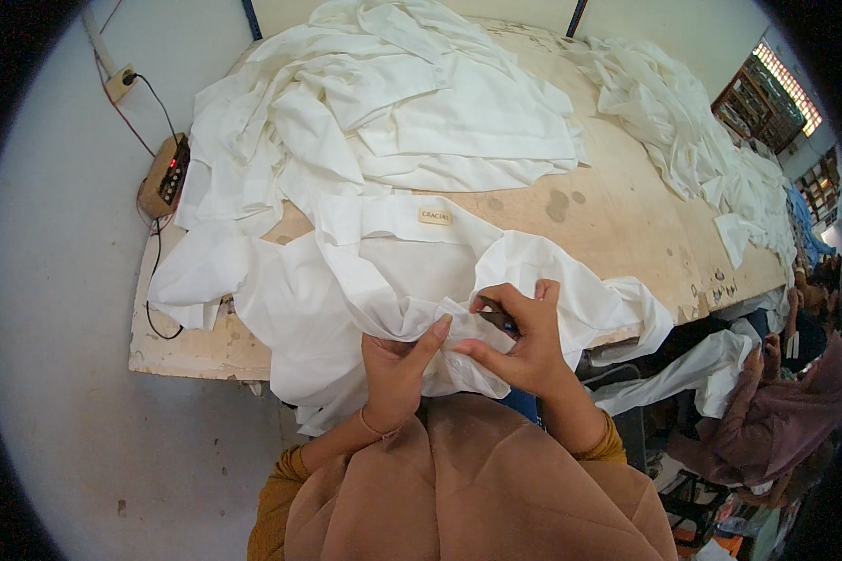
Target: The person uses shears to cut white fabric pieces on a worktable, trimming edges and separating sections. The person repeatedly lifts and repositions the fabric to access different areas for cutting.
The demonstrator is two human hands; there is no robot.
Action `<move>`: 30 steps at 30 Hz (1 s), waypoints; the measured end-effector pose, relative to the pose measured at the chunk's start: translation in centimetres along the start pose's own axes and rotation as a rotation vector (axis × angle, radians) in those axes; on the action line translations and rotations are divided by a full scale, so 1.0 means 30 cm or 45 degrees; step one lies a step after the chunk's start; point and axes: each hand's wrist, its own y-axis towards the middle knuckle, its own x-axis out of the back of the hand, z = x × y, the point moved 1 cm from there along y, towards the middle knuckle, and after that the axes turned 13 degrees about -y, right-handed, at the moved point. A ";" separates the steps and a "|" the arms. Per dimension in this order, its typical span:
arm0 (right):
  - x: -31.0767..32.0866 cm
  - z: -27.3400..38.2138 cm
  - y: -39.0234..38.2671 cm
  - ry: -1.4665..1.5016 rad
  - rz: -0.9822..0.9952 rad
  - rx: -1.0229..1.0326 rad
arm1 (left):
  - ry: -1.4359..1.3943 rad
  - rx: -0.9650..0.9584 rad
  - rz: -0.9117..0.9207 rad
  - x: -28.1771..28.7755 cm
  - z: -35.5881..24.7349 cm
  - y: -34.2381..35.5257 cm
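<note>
A white shirt [299, 299] lies over the table's near edge, its collar spread toward the far side and a small cream label [435, 216] inside the neck. My left hand [400, 360] pinches the shirt's front just below the collar, thumb on top of the cloth. Close beside it on the right, my right hand [524, 341] is closed round a small dark tool that looks like thread snips [499, 318]. The right thumb tip rests on or very near the same cloth. The snips' tips are too small to make out.
A large heap of white garments [374, 103] covers the far part of the wooden table [617, 210]. More white cloth [674, 122] runs along its right side. A small corded box [166, 178] hangs at the left wall. A person [776, 411] is at the right edge.
</note>
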 end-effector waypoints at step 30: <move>-0.036 -0.236 0.017 0.352 0.248 -0.293 | -0.701 0.321 0.252 0.221 0.041 -0.036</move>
